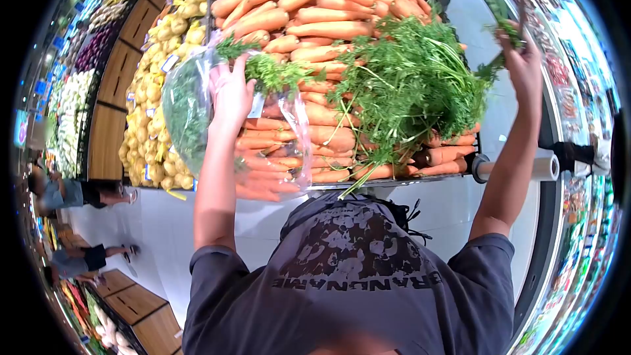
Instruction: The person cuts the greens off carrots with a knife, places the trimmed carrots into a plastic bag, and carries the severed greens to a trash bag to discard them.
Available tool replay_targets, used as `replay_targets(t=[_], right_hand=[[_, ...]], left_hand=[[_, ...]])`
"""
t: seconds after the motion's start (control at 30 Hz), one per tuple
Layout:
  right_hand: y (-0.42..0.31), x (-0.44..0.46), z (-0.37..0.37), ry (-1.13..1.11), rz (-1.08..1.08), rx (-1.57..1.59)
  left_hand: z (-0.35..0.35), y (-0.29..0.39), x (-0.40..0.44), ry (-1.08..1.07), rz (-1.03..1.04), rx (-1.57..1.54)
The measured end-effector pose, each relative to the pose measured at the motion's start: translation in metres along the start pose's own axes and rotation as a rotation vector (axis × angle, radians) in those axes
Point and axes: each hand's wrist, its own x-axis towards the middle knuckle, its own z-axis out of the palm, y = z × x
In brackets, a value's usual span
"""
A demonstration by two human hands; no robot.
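Note:
Loose orange carrots fill a large display bin. A heap of green carrot tops lies over its right side. My left hand is at a clear plastic bag with greens inside, its fingers spread near the bag's mouth and touching some green fronds. The bag's clear film also covers carrots at the front left. My right hand is raised beyond the bin's right edge, its fingers closed round a small bunch of greens.
Netted yellow potatoes are stacked left of the carrots. A roll sticks out at the bin's front right corner. Shelves line the right. Two people are in the aisle at far left, near wooden crates.

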Motion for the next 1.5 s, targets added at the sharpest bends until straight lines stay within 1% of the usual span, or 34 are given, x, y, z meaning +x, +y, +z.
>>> replay_targets(t=[0.03, 0.1, 0.13, 0.17, 0.2, 0.23, 0.27, 0.3, 0.33, 0.37, 0.43, 0.47, 0.5, 0.53, 0.6, 0.63, 0.7, 0.77, 0.8, 0.9, 0.93, 0.97, 1.07, 1.1, 1.13, 1.2, 1.23, 1.27, 1.3, 1.33, 1.37, 1.4, 1.43, 1.5], right_hand=[[0.008, -0.002, 0.005, -0.064, 0.018, -0.063], [0.016, -0.010, 0.015, -0.325, 0.173, -0.099], [0.016, -0.011, 0.019, -0.484, 0.242, -0.270], [0.017, -0.011, 0.021, -0.642, 0.309, -0.440], [0.035, -0.019, 0.025, -0.592, 0.177, -0.461], [0.041, -0.027, 0.028, -0.540, 0.046, -0.481], [0.045, -0.027, 0.026, -0.586, 0.148, -0.455], [0.048, -0.029, 0.023, -0.582, 0.156, -0.453], [0.045, -0.032, 0.020, -0.548, 0.229, -0.350], [0.046, -0.036, 0.017, -0.513, 0.303, -0.248], [0.059, -0.036, 0.013, -0.476, 0.283, -0.166], [0.057, -0.034, 0.011, -0.518, 0.298, -0.178], [0.053, -0.031, 0.010, -0.562, 0.308, -0.188], [0.060, -0.032, 0.013, -0.568, 0.303, -0.181], [0.085, -0.033, 0.026, -0.562, 0.015, -0.054], [0.092, -0.032, 0.032, -0.591, 0.074, -0.087], [0.094, -0.035, 0.044, -0.619, 0.067, -0.110], [0.090, -0.039, 0.052, -0.621, 0.024, -0.143], [0.089, -0.040, 0.055, -0.614, 0.027, -0.136], [0.097, -0.039, 0.061, -0.605, 0.015, -0.168], [0.098, -0.040, 0.062, -0.590, 0.006, -0.166], [0.098, -0.041, 0.062, -0.575, -0.001, -0.165], [0.093, -0.043, 0.061, -0.528, -0.001, -0.137], [0.092, -0.043, 0.060, -0.528, -0.001, -0.145], [0.088, -0.043, 0.059, -0.468, -0.010, -0.199], [0.073, -0.049, 0.060, -0.284, -0.035, -0.263], [0.060, -0.054, 0.062, -0.286, -0.035, -0.266], [0.047, -0.057, 0.064, -0.135, -0.060, -0.243], [0.036, -0.060, 0.070, 0.016, -0.082, -0.220], [0.025, -0.065, 0.082, 0.044, -0.022, 0.033], [-0.006, -0.074, 0.090, -0.055, 0.134, 0.195], [-0.037, -0.083, 0.098, -0.132, 0.305, 0.341], [-0.049, -0.091, 0.117, -0.182, 0.201, 0.498], [-0.065, -0.107, 0.158, -0.350, 0.251, 0.736]], left_hand=[[0.006, 0.000, 0.003, 0.089, 0.071, 0.041], [0.030, -0.020, 0.013, 0.154, 0.187, 0.157], [0.026, -0.015, 0.016, 0.156, 0.195, 0.156], [0.019, -0.012, 0.020, 0.019, 0.123, 0.203], [0.013, -0.008, 0.025, -0.115, 0.051, 0.251], [0.009, -0.006, 0.029, -0.108, 0.058, 0.254], [0.006, -0.005, 0.031, -0.152, 0.048, 0.214], [0.005, -0.006, 0.032, -0.201, 0.038, 0.173], [0.016, -0.018, 0.031, -0.149, 0.070, 0.107], [0.018, -0.021, 0.027, 0.093, 0.205, 0.101], [0.004, -0.009, 0.034, 0.034, 0.052, -0.239], [-0.014, 0.008, 0.036, 0.085, 0.137, -0.376], [-0.025, 0.017, 0.043, -0.004, 0.077, -0.501], [-0.027, 0.019, 0.051, -0.004, 0.088, -0.491], [-0.041, 0.022, 0.068, -0.025, 0.121, -0.544], [-0.039, 0.015, 0.081, 0.076, 0.218, -0.445], [-0.045, 0.017, 0.104, 0.206, 0.179, -0.677], [-0.097, 0.054, 0.110, 0.006, -0.057, -0.968], [-0.123, 0.074, 0.109, 0.007, -0.152, -0.981], [-0.141, 0.071, 0.138, -0.074, 0.020, -1.281], [-0.150, 0.093, 0.133, 0.044, -0.063, -1.378], [-0.157, 0.098, 0.134, -0.059, -0.017, -1.503], [-0.175, 0.130, 0.124, -0.102, 0.034, -1.507], [-0.179, 0.139, 0.121, -0.135, 0.131, -1.522], [-0.181, 0.147, 0.119, -0.167, 0.228, -1.534], [-0.180, 0.161, 0.120, -0.189, 0.245, -1.558], [-0.179, 0.164, 0.120, -0.213, 0.260, -1.575], [-0.178, 0.164, 0.122, -0.222, 0.270, -1.450], [-0.174, 0.167, 0.121, -0.224, 0.270, -1.452], [-0.167, 0.171, 0.118, -0.266, 0.172, -1.566], [-0.160, 0.177, 0.115, -0.309, 0.074, -1.677], [-0.157, 0.183, 0.111, -0.254, 0.036, -1.629], [-0.134, 0.173, 0.118, -0.372, 0.076, -1.818], [-0.126, 0.180, 0.106, -0.482, 0.034, -1.925]])
